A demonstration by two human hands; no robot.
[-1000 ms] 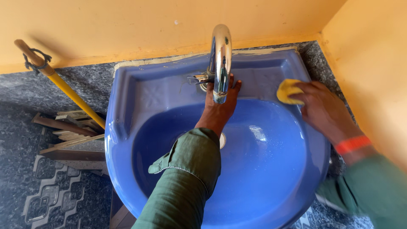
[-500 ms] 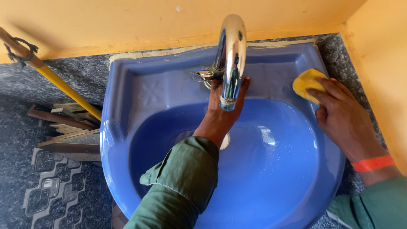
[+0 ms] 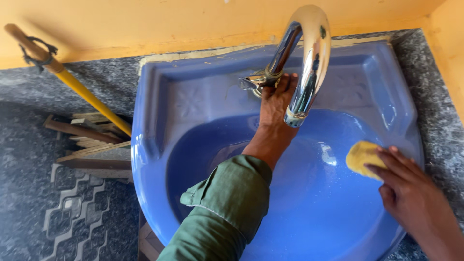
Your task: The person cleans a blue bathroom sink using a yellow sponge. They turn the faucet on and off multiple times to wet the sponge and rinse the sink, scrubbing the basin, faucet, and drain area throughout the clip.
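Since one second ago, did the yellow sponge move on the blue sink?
Yes. The yellow sponge, under the right hand, went from the back right ledge near the tap down to the right inner wall of the blue sink.

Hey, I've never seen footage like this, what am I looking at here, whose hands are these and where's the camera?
The camera sits on a person's head and looks down, so both hands are that person's own. Below is a blue wash basin set against an orange wall. The left hand reaches forward and rests at the base of the shiny curved tap. The right hand presses a yellow sponge against the basin's inner right side. Both arms wear green sleeves. To the left, a yellow-handled stick leans over some wood strips on the patterned floor.
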